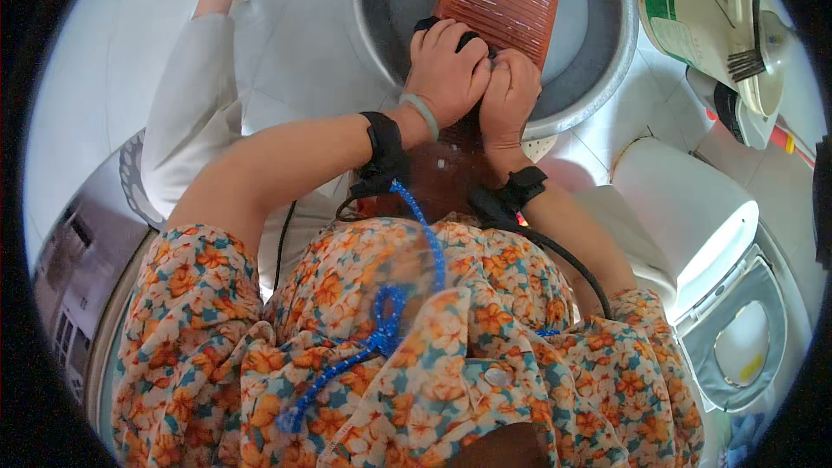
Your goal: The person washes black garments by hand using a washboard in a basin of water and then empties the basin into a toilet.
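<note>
A reddish-brown ribbed washboard [507, 0], wet and shiny, slants out of a round metal basin [596, 91] of cloudy water toward my lap. On its ribs is a bunched piece of black cloth [425, 24]. My left hand [442, 69] is closed over the cloth with fingers curled. Just beside it, my right hand [511, 91] is also closed, its knuckles against the left thumb. Most of the cloth is hidden under my fingers, so its kind cannot be made out. Both wrists carry black straps.
At the upper right stand a white-and-green bucket [676, 26] and a dark-bristled brush [747, 64]. A white toilet [693, 199] is on my right, near a grey ring-shaped seat [737, 338]. On the left is a grey panelled object [91, 243]. Pale tiles [295, 52] cover the floor.
</note>
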`<state>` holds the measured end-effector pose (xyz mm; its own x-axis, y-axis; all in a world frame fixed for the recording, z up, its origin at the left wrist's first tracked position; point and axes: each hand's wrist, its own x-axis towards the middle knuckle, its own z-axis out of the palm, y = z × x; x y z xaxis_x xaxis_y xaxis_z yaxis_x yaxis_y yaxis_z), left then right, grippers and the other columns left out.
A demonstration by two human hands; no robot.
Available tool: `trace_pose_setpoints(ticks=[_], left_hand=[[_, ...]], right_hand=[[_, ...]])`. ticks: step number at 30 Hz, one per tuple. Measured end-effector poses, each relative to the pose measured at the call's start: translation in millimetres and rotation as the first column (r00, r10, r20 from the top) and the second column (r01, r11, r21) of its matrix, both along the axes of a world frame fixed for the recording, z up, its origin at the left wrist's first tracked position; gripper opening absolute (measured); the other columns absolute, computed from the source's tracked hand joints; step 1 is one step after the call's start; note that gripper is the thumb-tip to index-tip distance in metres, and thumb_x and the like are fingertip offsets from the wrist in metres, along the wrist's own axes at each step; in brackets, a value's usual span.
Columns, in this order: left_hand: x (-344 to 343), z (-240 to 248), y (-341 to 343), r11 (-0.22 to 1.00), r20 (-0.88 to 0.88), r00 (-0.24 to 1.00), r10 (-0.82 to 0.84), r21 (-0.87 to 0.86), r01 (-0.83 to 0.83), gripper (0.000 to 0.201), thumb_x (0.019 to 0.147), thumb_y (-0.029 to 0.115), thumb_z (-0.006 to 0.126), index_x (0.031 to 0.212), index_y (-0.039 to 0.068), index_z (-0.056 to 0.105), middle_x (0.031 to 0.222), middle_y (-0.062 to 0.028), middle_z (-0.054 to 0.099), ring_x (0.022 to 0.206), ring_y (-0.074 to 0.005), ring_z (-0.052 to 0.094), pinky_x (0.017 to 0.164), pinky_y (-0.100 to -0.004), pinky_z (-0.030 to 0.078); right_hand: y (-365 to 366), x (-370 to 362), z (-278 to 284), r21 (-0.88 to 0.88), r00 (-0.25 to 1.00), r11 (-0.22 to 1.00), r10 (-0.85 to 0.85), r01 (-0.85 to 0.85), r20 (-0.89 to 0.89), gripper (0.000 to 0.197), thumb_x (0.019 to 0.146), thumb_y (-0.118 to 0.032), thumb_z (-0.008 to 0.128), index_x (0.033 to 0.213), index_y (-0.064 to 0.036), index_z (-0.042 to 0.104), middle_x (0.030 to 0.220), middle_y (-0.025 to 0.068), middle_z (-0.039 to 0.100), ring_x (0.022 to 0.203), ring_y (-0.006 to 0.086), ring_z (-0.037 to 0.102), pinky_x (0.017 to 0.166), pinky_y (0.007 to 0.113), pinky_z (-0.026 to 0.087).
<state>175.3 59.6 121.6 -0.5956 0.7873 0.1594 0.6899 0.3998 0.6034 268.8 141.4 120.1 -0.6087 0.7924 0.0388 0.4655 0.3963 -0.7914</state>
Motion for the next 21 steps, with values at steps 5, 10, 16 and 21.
trace_pose_setpoints(ticks=[5, 10, 16, 21], left_hand=[[-13.8, 18.1, 3.3, 0.988, 0.024, 0.989, -0.143, -0.05, 0.144, 0.016, 0.084, 0.02, 0.057, 0.092, 0.008, 0.064, 0.105, -0.0109, 0.061, 0.108, -0.0315, 0.055, 0.096, -0.0502, 0.034], [-34.0, 19.7, 23.6, 0.952, 0.052, 0.951, -0.304, 0.039, 0.302, 0.013, 0.08, 0.017, 0.056, 0.085, 0.006, 0.06, 0.086, -0.0124, 0.062, 0.086, -0.035, 0.058, 0.085, -0.05, 0.041], [-51.9, 18.6, 40.3, 0.879, 0.11, 0.873, -0.476, 0.099, 0.467, 0.014, 0.081, 0.018, 0.054, 0.084, 0.005, 0.059, 0.084, -0.0144, 0.061, 0.083, -0.0375, 0.057, 0.079, -0.0486, 0.044], [-78.9, 8.1, 64.9, 0.767, 0.22, 0.738, -0.637, 0.082, 0.637, 0.018, 0.084, 0.02, 0.052, 0.087, 0.004, 0.058, 0.084, -0.0174, 0.062, 0.083, -0.0411, 0.057, 0.077, -0.0496, 0.045]], right_hand=[[7.0, 6.5, -0.3, -0.058, 0.996, 0.995, 0.084, -0.083, 0.016, 0.017, 0.088, -0.014, 0.048, 0.087, -0.0013, 0.059, 0.09, 0.0208, 0.061, 0.09, 0.0416, 0.055, 0.081, 0.05, 0.041], [28.2, 0.3, 4.1, -0.219, 0.991, 0.968, 0.109, -0.122, -0.073, 0.017, 0.087, -0.011, 0.046, 0.088, -0.0006, 0.06, 0.087, 0.0222, 0.061, 0.084, 0.043, 0.057, 0.076, 0.049, 0.045], [44.6, -3.5, 11.3, -0.291, 0.985, 0.944, 0.129, -0.156, -0.111, 0.016, 0.086, -0.008, 0.044, 0.087, 0.0012, 0.058, 0.079, 0.0227, 0.057, 0.072, 0.0397, 0.057, 0.069, 0.044, 0.047], [56.5, -7.2, 13.3, -0.325, 0.974, 0.927, 0.132, -0.186, -0.181, 0.016, 0.09, -0.008, 0.042, 0.086, 0.0009, 0.054, 0.074, 0.0177, 0.051, 0.068, 0.0253, 0.052, 0.067, 0.037, 0.045]])
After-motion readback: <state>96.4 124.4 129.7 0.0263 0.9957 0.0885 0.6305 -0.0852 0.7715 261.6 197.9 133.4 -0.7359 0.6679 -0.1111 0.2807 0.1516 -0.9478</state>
